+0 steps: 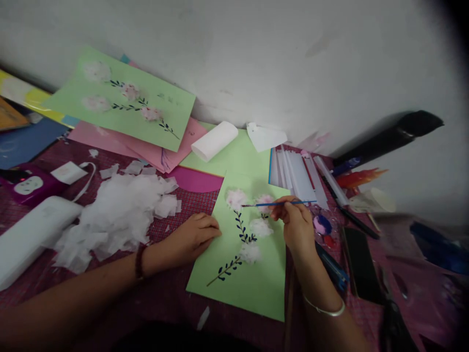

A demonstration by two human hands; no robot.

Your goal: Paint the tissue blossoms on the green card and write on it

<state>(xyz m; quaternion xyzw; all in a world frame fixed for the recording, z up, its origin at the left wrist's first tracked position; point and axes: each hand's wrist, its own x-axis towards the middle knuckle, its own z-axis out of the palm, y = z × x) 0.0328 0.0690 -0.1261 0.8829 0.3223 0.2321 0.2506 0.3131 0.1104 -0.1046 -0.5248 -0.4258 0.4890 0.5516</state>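
A thin blue paintbrush (264, 204) is pinched in the fingers of my right hand (297, 226). Its dark tip meets or hovers just over the upper left tissue flower (236, 199), which looks faintly pink. That flower sits on a light green sheet (264, 288) with a painted branch of dark leaves (240, 227). Two whiter flowers, a middle one (261, 227) and a lower one (250, 252), are on the same sheet; another pinkish one is partly behind the brush. My left hand (198, 234) lies with fingers stretched on the sheet's left edge, holding nothing.
White tissue squares (120, 210) are heaped at the left, near a purple power socket (29, 183). A similar finished-looking green picture (128, 105) leans at the back. Beside my right hand are a paint palette (324, 230), a dark phone (362, 266) and scissors (394, 318).
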